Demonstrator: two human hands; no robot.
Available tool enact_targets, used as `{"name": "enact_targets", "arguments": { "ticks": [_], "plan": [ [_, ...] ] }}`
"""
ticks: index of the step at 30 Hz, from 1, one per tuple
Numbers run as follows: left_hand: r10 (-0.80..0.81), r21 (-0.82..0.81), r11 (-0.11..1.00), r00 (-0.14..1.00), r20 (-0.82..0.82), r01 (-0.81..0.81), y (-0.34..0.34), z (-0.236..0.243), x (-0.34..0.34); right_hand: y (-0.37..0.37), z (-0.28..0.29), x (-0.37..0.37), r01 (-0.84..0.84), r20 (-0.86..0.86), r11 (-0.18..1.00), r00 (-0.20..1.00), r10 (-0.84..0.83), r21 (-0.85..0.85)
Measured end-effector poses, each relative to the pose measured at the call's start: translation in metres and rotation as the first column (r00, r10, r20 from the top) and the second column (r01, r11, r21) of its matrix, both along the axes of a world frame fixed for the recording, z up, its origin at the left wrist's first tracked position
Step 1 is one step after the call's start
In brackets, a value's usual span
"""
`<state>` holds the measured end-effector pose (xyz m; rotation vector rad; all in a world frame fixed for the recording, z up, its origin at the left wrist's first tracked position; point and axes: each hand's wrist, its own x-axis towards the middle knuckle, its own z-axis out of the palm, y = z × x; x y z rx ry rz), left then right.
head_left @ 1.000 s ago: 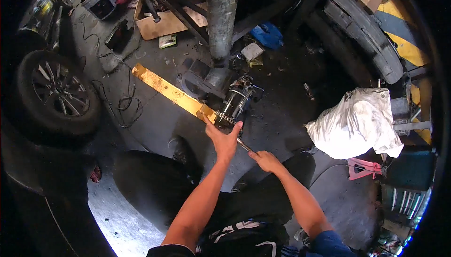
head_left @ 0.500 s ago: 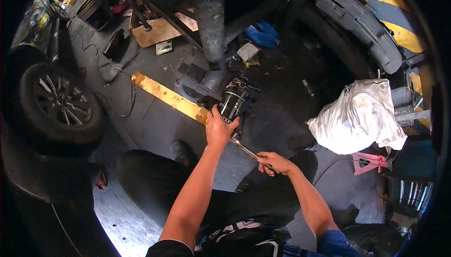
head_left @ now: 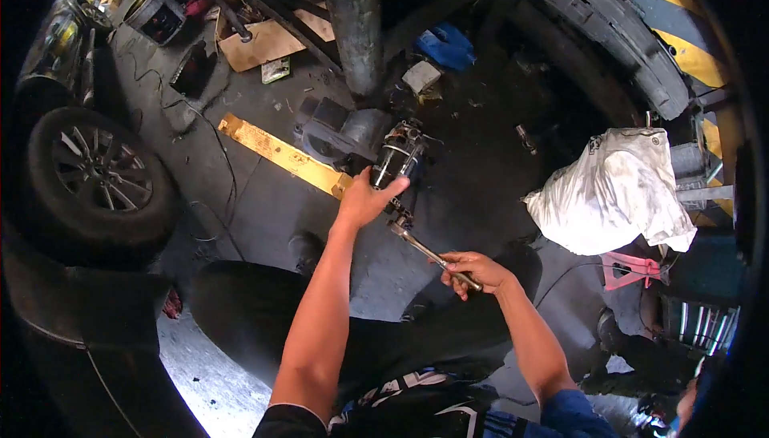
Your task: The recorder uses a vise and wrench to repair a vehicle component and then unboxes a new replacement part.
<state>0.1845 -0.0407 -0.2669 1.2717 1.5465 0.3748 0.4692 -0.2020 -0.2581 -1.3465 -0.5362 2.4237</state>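
A cylindrical, motor-like metal part (head_left: 396,159), dark with a shiny band, sits against the grey bench vise (head_left: 352,127) in front of me. My left hand (head_left: 366,200) grips its near end, thumb across the top and fingers partly hidden. Just below, a ratchet wrench (head_left: 418,244) has its head against the small fittings at the part's near end; whether it is seated on a fastener is hidden. The handle slants down to the right, where my right hand (head_left: 474,270) is closed around it near its end. A yellow metal bar (head_left: 276,153) extends left from the vise.
To the left lies a wheel with a tyre (head_left: 102,172). A white cover (head_left: 613,193) drapes over something at right, above a red stand (head_left: 629,270). Behind the vise rises a thick metal post (head_left: 360,37). Another person's dark-clothed leg (head_left: 641,358) shows at lower right.
The right hand and the wrench's handle end have shifted slightly right, with the fingers looser round it. My left hand has slid a little left. More of the other person shows at lower right.
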Motion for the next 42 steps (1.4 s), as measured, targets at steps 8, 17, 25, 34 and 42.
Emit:
{"name": "enact_targets", "arguments": {
  "ticks": [8, 17, 25, 34, 42],
  "plan": [
    [0.092, 0.399, 0.915, 0.931, -0.353, 0.061, -0.016, -0.006, 0.033, -0.016, -0.019, 0.009, 0.123, -0.189, 0.984, 0.971, -0.146, -0.132],
    [0.322, 0.557, 0.811, 0.931, -0.174, -0.177, -0.019, -0.031, 0.031, -0.004, 0.023, -0.016, 0.205, -0.123, 0.933, 0.961, -0.25, -0.295],
    [0.329, 0.598, 0.785, 0.927, -0.179, -0.163, -0.018, -0.036, 0.027, -0.005, 0.033, -0.028, 0.242, -0.139, 0.906, 0.942, -0.305, -0.347],
    [0.281, 0.526, 0.836, 0.945, -0.17, -0.154, -0.018, -0.022, 0.03, -0.013, -0.002, -0.02, 0.185, -0.419, 0.887, 0.828, -0.373, -0.423],
    [0.249, 0.101, 0.968, 0.916, -0.315, -0.229, 0.012, -0.009, 0.03, -0.015, -0.011, -0.026, 0.203, -0.48, 0.843, 0.745, -0.463, -0.499]
  ]
}}
